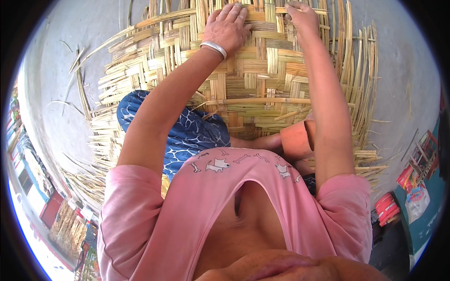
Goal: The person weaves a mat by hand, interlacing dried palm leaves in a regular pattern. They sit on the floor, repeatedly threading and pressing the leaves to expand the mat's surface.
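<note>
A half-woven mat (255,65) of flat, split cane strips in tan and green spreads over the floor before me and under my crossed legs. My left hand (228,28), with a silver bangle at its wrist, lies flat on the weave near the far part in view, fingers stretched out. To its right, my right hand (303,19) is closed, thumb and finger pinched together at a cane strip (268,9) near the top of the picture. The fingertips partly hide what they grip. One loose strip (262,100) lies across the mat nearer my legs.
Long unwoven strip ends (358,79) stick out on the right, and more fan out on the left (105,136). Broken bits (82,89) lie on the grey floor (51,56). An orange block-like piece (295,140) sits by my leg. Red packages (386,208) stand at the right.
</note>
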`<state>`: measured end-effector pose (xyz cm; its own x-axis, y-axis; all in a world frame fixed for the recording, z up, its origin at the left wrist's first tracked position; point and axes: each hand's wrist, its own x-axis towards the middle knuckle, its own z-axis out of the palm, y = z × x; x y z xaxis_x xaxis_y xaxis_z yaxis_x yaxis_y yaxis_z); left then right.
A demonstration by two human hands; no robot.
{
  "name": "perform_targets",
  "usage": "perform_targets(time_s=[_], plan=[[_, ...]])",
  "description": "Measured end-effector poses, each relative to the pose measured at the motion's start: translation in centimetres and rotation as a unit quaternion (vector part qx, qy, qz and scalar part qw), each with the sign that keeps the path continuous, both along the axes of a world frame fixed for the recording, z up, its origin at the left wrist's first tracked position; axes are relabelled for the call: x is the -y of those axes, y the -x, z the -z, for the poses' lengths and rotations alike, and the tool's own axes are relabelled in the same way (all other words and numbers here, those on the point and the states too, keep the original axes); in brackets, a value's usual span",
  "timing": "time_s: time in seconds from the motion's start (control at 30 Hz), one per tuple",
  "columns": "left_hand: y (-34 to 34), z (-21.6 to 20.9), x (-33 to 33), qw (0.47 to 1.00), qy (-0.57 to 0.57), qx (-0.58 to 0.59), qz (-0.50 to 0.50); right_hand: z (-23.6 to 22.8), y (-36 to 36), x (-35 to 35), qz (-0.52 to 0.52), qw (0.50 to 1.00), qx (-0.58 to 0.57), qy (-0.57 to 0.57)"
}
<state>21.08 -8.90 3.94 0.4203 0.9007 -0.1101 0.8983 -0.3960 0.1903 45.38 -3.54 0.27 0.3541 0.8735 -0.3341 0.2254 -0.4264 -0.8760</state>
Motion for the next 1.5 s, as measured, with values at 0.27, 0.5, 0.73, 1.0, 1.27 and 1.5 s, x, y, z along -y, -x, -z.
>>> perform_targets(time_s=[0.27, 0.5, 0.73, 1.0, 1.27, 1.5], plan=[[0.3, 4.0, -0.2, 0.987, -0.159, -0.010, 0.004, 0.7, -0.3, -1.4, 0.048, 0.997, -0.063, 0.021], [-0.7, -0.7, 0.0, 0.999, -0.006, 0.036, -0.015, 1.2, -0.6, -2.0, 0.052, 0.992, -0.109, 0.028], [-1.2, -1.1, -0.4, 0.998, -0.045, 0.039, -0.029, -3.7, 1.3, 0.7, 0.022, 0.995, -0.087, 0.041], [-2.0, -2.1, -0.7, 0.996, -0.037, 0.057, -0.052, 0.4, -0.4, -0.8, -0.029, 0.999, -0.018, -0.002], [-3.0, -1.5, -1.0, 0.994, -0.028, 0.029, -0.097, -0.7, 1.0, 0.8, -0.045, 0.978, 0.191, -0.067], [-2.8, -2.4, -1.1, 0.995, -0.020, 0.047, -0.091, -2.0, 1.3, 0.5, -0.004, 0.998, 0.061, 0.014]])
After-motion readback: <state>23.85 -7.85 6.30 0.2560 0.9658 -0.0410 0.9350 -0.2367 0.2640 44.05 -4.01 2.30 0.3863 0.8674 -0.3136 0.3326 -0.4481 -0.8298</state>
